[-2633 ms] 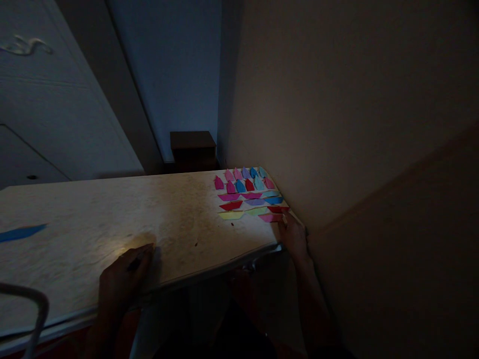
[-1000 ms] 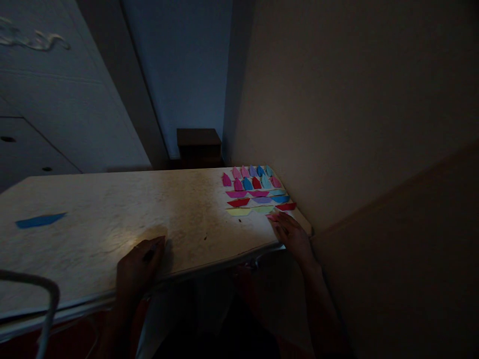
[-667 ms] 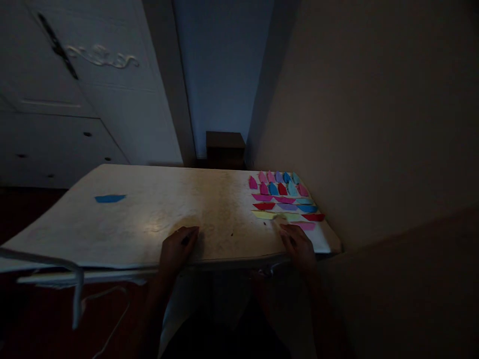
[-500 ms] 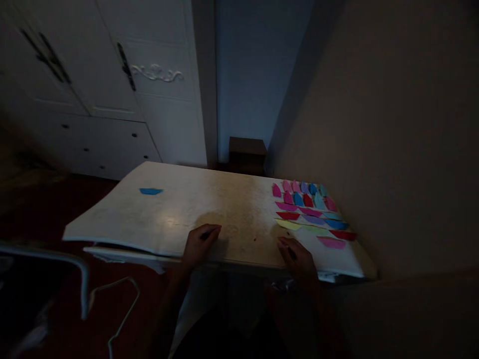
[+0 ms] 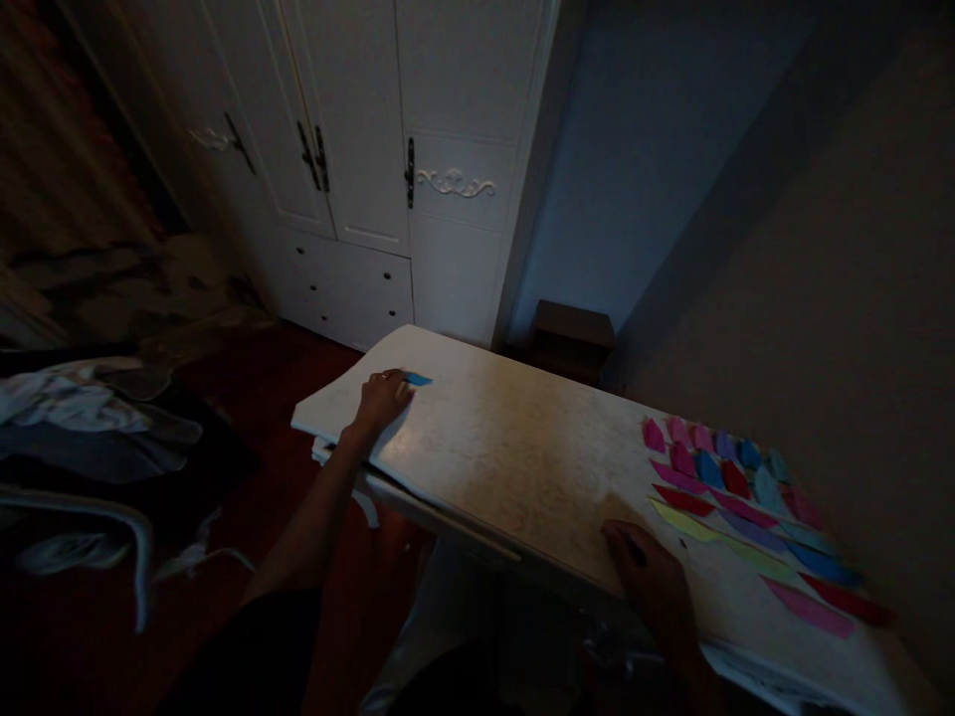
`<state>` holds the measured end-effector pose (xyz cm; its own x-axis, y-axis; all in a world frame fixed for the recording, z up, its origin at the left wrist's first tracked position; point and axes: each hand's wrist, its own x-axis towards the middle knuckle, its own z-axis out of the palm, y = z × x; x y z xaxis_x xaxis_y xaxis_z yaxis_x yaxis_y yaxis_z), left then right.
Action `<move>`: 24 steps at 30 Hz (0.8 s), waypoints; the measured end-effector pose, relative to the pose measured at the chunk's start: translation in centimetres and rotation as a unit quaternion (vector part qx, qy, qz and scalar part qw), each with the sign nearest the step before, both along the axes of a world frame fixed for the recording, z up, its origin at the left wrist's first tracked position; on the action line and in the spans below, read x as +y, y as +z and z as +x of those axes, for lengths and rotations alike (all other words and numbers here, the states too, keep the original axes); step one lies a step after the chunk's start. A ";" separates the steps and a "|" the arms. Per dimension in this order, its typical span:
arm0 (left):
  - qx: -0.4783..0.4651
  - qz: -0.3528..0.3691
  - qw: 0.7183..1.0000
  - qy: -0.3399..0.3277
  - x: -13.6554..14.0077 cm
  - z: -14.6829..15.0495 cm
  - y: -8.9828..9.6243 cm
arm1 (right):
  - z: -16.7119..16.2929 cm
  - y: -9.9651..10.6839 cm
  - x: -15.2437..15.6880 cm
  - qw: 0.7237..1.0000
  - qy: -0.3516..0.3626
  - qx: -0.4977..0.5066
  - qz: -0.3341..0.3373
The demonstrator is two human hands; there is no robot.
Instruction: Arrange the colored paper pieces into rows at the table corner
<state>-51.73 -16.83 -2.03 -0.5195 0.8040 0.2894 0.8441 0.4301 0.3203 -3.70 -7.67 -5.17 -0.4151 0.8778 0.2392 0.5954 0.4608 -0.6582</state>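
Note:
At the far left of the white table [image 5: 507,428] lies a blue folded paper boat [image 5: 419,379]. My left hand [image 5: 384,400] has its fingertips and thumb closed on the boat's left end, which they partly hide. My right hand [image 5: 651,572] rests by the front edge, loosely curled, with nothing visible in its fingers. Beyond it, rows of paper boats include a yellow one [image 5: 682,519], a red one [image 5: 682,499] and a pink one [image 5: 810,607]. Upright folded pieces stand behind, among them a magenta one [image 5: 653,435].
A white wardrobe [image 5: 463,259] stands behind the table, beside a dark brown box-like stand [image 5: 573,333]. The wall [image 5: 836,328] borders the right side. At left, a chair with a pale curved frame [image 5: 141,557] holds heaped cloth [image 5: 82,398].
My left hand has reached out left from the table's front to the blue paper boat. The view has swung left; my right hand stays curled near the front edge.

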 end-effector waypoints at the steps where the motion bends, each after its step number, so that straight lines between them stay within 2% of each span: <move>1: 0.010 -0.018 1.000 0.003 0.3 -1.1 -0.1 | 0.0 -0.1 0.0 1.000 0.001 -0.001 0.002; 6: 0.017 -0.047 0.998 -0.024 1.6 -3.4 -0.5 | 0.0 -0.2 -0.3 0.999 0.001 0.000 0.039; 14: 0.027 -0.035 0.999 -0.026 1.4 -3.1 -0.6 | 0.5 -0.9 -0.4 0.985 0.029 -0.003 0.171; 19: 0.020 0.026 0.998 -0.061 0.6 -1.2 -0.3 | 0.5 -0.9 -0.7 0.971 0.040 0.014 0.234; 24: 0.026 0.125 0.980 -0.154 1.3 3.3 0.6 | 0.4 -0.3 -1.3 0.967 0.040 0.047 0.248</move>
<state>-48.39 -15.58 -1.44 -0.2439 0.8205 0.5170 0.9391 0.0666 0.3372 -3.29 -8.98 -5.51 -0.4326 0.6122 0.6619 0.4939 0.7751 -0.3941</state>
